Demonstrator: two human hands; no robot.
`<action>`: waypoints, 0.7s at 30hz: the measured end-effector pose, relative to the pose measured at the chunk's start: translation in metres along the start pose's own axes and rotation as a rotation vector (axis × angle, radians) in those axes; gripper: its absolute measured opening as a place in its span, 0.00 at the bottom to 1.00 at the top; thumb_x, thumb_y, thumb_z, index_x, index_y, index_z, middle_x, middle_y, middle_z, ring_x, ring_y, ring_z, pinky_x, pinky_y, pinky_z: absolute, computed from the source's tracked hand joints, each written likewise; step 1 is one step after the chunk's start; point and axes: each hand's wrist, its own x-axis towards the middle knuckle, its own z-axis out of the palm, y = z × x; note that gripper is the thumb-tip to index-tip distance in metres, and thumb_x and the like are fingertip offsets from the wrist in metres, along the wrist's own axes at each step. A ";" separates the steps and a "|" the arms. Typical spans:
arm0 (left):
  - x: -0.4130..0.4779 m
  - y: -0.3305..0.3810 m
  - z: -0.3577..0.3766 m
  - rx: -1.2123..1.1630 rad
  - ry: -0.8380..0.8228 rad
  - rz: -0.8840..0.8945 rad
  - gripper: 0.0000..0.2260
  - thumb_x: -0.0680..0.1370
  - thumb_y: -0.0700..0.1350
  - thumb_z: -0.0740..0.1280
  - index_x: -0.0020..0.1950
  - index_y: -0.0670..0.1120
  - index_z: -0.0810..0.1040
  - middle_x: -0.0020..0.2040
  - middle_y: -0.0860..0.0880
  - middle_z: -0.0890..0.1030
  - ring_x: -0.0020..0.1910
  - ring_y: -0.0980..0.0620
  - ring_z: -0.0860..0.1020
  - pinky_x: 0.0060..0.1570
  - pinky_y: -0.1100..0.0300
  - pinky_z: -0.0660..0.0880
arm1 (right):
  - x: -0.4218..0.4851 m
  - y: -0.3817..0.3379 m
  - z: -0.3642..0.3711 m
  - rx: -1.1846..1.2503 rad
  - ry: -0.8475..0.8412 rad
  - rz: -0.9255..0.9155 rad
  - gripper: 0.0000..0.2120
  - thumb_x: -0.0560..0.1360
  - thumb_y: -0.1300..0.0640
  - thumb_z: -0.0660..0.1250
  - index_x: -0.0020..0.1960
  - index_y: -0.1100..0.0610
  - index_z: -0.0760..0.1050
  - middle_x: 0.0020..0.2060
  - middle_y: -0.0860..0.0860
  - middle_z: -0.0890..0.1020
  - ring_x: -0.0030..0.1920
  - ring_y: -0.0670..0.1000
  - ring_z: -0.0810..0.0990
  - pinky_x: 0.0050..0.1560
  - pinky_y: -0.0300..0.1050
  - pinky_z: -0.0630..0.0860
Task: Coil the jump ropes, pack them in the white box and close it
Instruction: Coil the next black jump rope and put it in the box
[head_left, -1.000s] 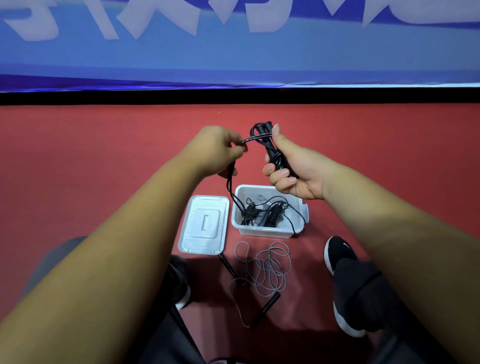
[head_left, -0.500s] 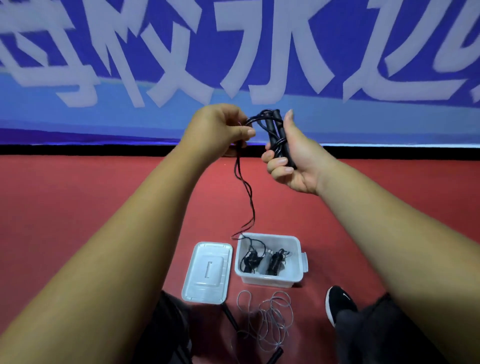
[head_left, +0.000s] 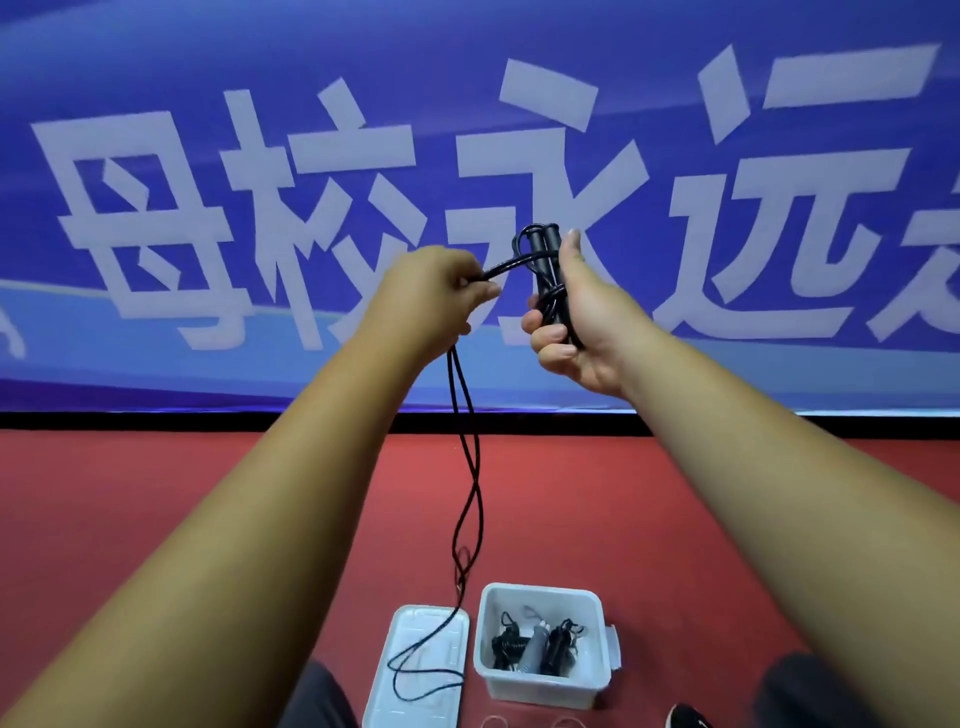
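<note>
A black jump rope (head_left: 543, 260) was held up at arm's length in front of a blue banner (head_left: 311, 208) with large white characters, its two handles upright side by side and bound by a few turns of cord. The right hand (head_left: 576, 322) gripped the handles, fingers curled round the bundle and the thumb straight up along its right side. The left hand (head_left: 431, 296), just to the left, pinched a doubled run of the cord between thumb and curled fingers, drawn taut across to the handles. From under that hand two strands dropped, twisting over each other, to the near floor, where the rope's looped end lay on the lid (head_left: 384, 712). The lid rested flat on the red floor (head_left: 675, 493), just left of the white box (head_left: 540, 691), which stood open. Inside the box lay coiled ropes (head_left: 530, 649) with dark handles, and one grey handle between them. At the near edge of the scene, thin arcs of a grey rope (head_left: 493, 721) showed on the floor in front of the box, with the tip of a black shoe (head_left: 685, 719) to the right. A black strip ran along the far edge of the floor beneath the banner
</note>
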 end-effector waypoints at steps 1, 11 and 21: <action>-0.006 -0.002 0.000 -0.147 -0.057 -0.047 0.08 0.82 0.50 0.70 0.51 0.46 0.83 0.44 0.47 0.84 0.35 0.53 0.85 0.39 0.51 0.84 | -0.003 0.001 -0.001 -0.008 -0.002 0.001 0.37 0.75 0.22 0.61 0.52 0.58 0.72 0.36 0.52 0.76 0.29 0.46 0.63 0.24 0.37 0.59; -0.057 -0.051 0.045 -0.619 -0.468 -0.088 0.14 0.87 0.52 0.61 0.58 0.48 0.85 0.40 0.48 0.77 0.37 0.49 0.66 0.40 0.56 0.66 | -0.011 0.056 -0.039 0.005 -0.042 0.120 0.33 0.75 0.23 0.64 0.54 0.55 0.70 0.35 0.50 0.74 0.29 0.45 0.60 0.22 0.36 0.56; -0.109 -0.110 0.146 -0.581 -0.698 -0.140 0.13 0.87 0.50 0.62 0.55 0.46 0.84 0.37 0.48 0.78 0.35 0.49 0.67 0.37 0.57 0.65 | -0.003 0.172 -0.099 0.114 -0.036 0.344 0.16 0.81 0.43 0.61 0.44 0.55 0.69 0.35 0.51 0.72 0.24 0.43 0.58 0.17 0.35 0.50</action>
